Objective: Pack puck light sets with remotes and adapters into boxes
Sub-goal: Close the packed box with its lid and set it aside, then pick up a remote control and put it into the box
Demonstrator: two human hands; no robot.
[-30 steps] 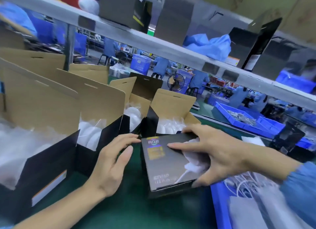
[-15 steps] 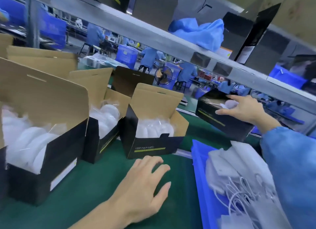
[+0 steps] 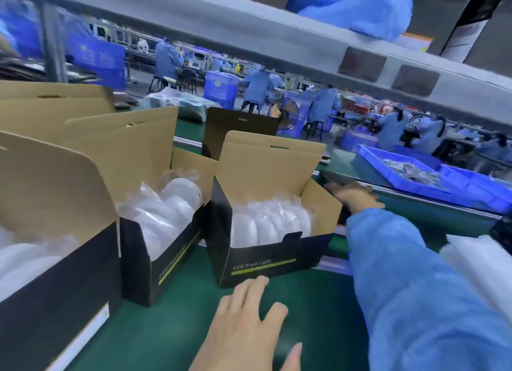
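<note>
The boxes stood open in a row on the green belt (image 3: pixel 171 332), flaps up, so that you could drop parts in from above. The nearest box (image 3: pixel 266 262) sat just beyond your left hand (image 3: pixel 249 323) and held bagged white puck lights (image 3: pixel 268 223) packed on edge; the next box (image 3: pixel 160 248) to its left was filled the same way. Your left hand lay over the belt with fingers spread and straight, holding nothing, probably placed to draw that box closer. Your right hand (image 3: pixel 354 196) reached past the box's far corner onto a dark closed box (image 3: pixel 332 178) at the belt's far edge; motion blur hid the fingers, so whether they gripped it could not be told. White bagged items (image 3: pixel 471 259), likely adapters, lay by your right sleeve (image 3: pixel 415 287), within easy reach. Blue trays (image 3: pixel 415 176) of small parts sat beyond the belt.
</note>
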